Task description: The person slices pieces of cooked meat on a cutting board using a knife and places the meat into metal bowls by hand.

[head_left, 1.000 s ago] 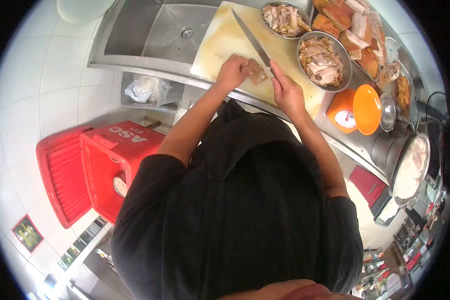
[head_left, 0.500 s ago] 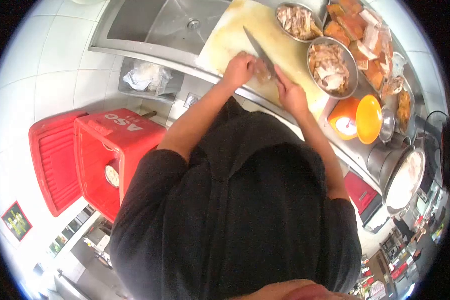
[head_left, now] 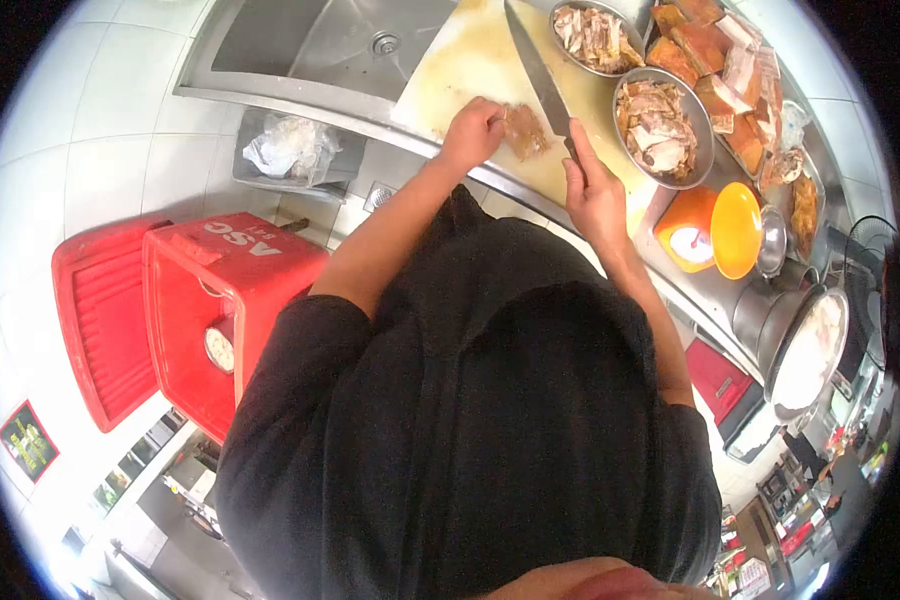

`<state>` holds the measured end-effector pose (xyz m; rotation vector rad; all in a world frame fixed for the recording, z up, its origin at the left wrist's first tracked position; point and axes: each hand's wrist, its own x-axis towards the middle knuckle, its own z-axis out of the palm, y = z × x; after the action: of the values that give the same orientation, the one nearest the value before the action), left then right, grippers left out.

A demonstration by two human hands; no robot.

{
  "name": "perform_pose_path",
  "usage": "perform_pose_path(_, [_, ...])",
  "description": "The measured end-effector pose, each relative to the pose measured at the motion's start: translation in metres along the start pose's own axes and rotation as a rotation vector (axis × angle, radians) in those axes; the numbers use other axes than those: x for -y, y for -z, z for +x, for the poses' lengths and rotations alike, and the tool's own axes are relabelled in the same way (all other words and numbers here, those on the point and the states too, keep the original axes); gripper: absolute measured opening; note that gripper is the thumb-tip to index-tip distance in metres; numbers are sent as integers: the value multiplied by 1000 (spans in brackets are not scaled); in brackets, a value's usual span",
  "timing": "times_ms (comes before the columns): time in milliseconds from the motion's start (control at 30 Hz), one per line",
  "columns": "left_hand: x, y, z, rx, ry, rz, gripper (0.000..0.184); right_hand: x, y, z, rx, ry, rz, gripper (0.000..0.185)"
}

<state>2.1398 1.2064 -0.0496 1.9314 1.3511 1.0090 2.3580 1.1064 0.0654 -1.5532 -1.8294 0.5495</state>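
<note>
My left hand (head_left: 475,132) is closed on the left edge of a flat, brownish piece of meat (head_left: 527,133), which lies on the yellowed white cutting board (head_left: 450,75). In my right hand (head_left: 597,190) I grip the handle of a large kitchen knife (head_left: 538,72). Its long blade points away from me, over the board, to the right of the meat and apart from it. Beyond my right hand stands a metal bowl (head_left: 708,150) of cut meat pieces, with a second metal bowl (head_left: 560,52) of cut meat behind it.
Left of the board is a steel sink (head_left: 345,65). On the right, a tray holds large meat slabs (head_left: 700,45). Nearer stand an orange scale (head_left: 678,222), an orange plate (head_left: 736,232) and a metal pot (head_left: 760,315). A red bin (head_left: 260,265) stands at lower left.
The knife has moved away to the right from the meat, and my right hand has turned with it. More of the meat shows beside my left hand, which has hardly moved.
</note>
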Motion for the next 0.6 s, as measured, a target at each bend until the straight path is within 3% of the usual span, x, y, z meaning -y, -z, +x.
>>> perform_pose_path(67, [1, 0, 1, -8, -8, -18, 11, -13, -15, -8, -66, 102, -4, 61])
perform_pose_path(167, [0, 2, 6, -8, -20, -49, 15, -29, -30, -7, 285, -99, -259, 62])
perform_pose_path(400, [1, 1, -6, -21, -40, -32, 14, -1, -15, -11, -70, 111, -31, 69])
perform_pose_path(433, [1, 1, -5, -16, -40, -35, 14, -26, -34, -19, 21, 111, -141, 69])
perform_pose_path(500, [0, -1, -6, -22, -80, -50, 14, -31, -41, -15, 262, -95, -279, 68])
perform_pose_path(600, [1, 2, -19, -7, -54, -24, 13, -6, -16, -1, 220, -84, -198, 62])
